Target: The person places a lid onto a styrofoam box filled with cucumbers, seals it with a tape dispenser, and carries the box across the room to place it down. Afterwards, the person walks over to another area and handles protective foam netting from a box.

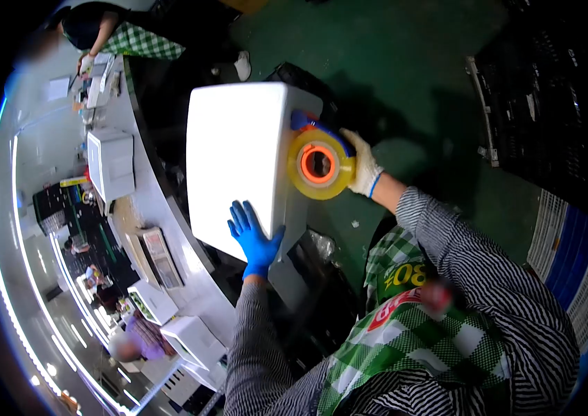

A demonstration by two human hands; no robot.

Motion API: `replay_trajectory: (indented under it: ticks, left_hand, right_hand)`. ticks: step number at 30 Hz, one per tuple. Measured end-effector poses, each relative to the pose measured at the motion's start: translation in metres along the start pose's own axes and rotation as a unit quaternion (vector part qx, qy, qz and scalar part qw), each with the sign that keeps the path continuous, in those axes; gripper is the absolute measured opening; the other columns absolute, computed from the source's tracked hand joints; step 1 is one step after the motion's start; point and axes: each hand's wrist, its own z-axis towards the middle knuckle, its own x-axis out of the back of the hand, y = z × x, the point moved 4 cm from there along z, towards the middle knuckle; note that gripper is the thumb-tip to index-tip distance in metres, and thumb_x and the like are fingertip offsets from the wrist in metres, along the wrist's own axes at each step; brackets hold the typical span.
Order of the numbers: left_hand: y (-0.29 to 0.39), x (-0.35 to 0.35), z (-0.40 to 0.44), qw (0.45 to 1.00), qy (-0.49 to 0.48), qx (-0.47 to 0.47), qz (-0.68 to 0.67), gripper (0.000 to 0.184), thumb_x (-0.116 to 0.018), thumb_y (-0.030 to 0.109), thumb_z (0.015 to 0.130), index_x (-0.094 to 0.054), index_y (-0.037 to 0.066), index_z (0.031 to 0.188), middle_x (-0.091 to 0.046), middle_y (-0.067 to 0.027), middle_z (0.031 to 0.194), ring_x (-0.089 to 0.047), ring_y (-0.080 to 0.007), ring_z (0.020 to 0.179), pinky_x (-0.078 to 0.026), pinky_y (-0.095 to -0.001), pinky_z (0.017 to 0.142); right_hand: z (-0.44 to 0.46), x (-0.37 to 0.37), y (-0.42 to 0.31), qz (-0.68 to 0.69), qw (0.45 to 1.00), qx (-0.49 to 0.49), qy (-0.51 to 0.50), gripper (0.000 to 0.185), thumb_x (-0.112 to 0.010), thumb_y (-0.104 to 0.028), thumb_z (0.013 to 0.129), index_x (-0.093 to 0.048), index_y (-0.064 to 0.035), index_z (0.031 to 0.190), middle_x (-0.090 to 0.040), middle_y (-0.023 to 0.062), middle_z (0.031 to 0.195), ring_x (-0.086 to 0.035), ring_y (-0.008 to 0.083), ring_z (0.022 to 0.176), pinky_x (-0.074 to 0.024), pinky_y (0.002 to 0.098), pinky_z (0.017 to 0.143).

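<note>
A white foam box [238, 152] stands upright in the middle, with its bright broad face towards the left. My left hand [256, 239], in a blue glove, lies flat on the lower part of that face with its fingers spread. In a white glove, my right hand [363, 163] is closed on the tape dispenser [344, 139] at the right side of the box. The dispenser carries a large roll of yellowish clear tape [297, 177] with an orange core, held against the box's side. Part of the right hand's fingers is hidden behind the roll.
Left of the box runs a long white counter [200, 295] bearing other white boxes [112, 166] and a tray [162, 256]. One person [100, 31] leans over its far end; another [145, 336] is at lower left. Dark crates [537, 97] and white and blue baskets [575, 256] stand right.
</note>
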Motion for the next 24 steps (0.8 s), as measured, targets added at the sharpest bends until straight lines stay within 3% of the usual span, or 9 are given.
replay_trajectory:
  ticks: [1,10,12,17,22,24]
  left_hand:
    - [0.004,0.003,0.000,1.000,-0.005,0.013,0.008,0.110,-0.075,0.044,0.070,-0.012,0.004,0.151,-0.011,-0.0244,0.156,-0.010,-0.0370,0.145,-0.006,-0.0538,0.114]
    - [0.007,-0.013,-0.001,0.999,0.016,0.050,0.013,0.111,-0.074,0.050,0.071,-0.014,0.004,0.151,-0.009,-0.0245,0.156,-0.008,-0.0405,0.145,-0.006,-0.0574,0.113]
    - [0.013,-0.013,0.000,0.997,0.030,0.063,0.015,0.112,-0.075,0.051,0.070,-0.013,0.003,0.151,-0.009,-0.0260,0.155,-0.008,-0.0423,0.144,-0.007,-0.0586,0.112]
    - [0.019,-0.018,0.004,0.995,0.034,0.075,0.053,0.116,-0.076,0.050,0.069,-0.010,0.001,0.150,-0.009,-0.0302,0.154,-0.010,-0.0454,0.143,-0.010,-0.0612,0.111]
    - [0.015,-0.015,0.004,0.997,0.045,0.051,0.044,0.115,-0.076,0.048,0.070,-0.008,0.003,0.151,-0.008,-0.0299,0.154,-0.009,-0.0463,0.143,-0.009,-0.0623,0.110]
    - [0.008,-0.021,0.007,0.996,0.055,0.045,0.050,0.110,-0.069,0.056,0.075,-0.009,0.004,0.151,-0.008,-0.0300,0.154,-0.008,-0.0456,0.143,-0.008,-0.0623,0.110]
  right_hand:
    - [0.003,0.004,0.000,-0.006,1.000,-0.001,0.003,0.037,-0.056,-0.040,0.092,-0.056,-0.0103,0.114,-0.066,0.0105,0.104,-0.064,0.0246,0.094,-0.0535,0.0398,0.084]
    - [0.011,0.009,-0.002,-0.002,0.998,0.059,-0.003,0.036,-0.059,-0.038,0.091,-0.056,-0.0099,0.113,-0.066,0.0119,0.103,-0.065,0.0232,0.090,-0.0556,0.0384,0.079]
    - [0.006,0.003,-0.001,-0.005,0.999,0.032,-0.029,0.040,-0.054,-0.035,0.095,-0.052,-0.0094,0.126,-0.060,0.0119,0.117,-0.061,0.0243,0.103,-0.0509,0.0381,0.090]
    - [-0.003,-0.004,-0.005,-0.054,0.993,0.104,-0.010,0.038,-0.058,-0.037,0.092,-0.056,-0.0079,0.116,-0.064,0.0119,0.106,-0.063,0.0233,0.091,-0.0540,0.0368,0.082]
    - [-0.009,0.005,0.013,0.028,0.991,0.101,-0.088,0.037,-0.054,-0.039,0.094,-0.056,-0.0089,0.115,-0.064,0.0122,0.106,-0.064,0.0245,0.094,-0.0538,0.0386,0.084]
    - [-0.022,0.022,0.011,0.014,0.986,0.147,-0.072,0.038,-0.052,-0.039,0.095,-0.056,-0.0072,0.116,-0.064,0.0118,0.108,-0.064,0.0247,0.096,-0.0530,0.0390,0.086]
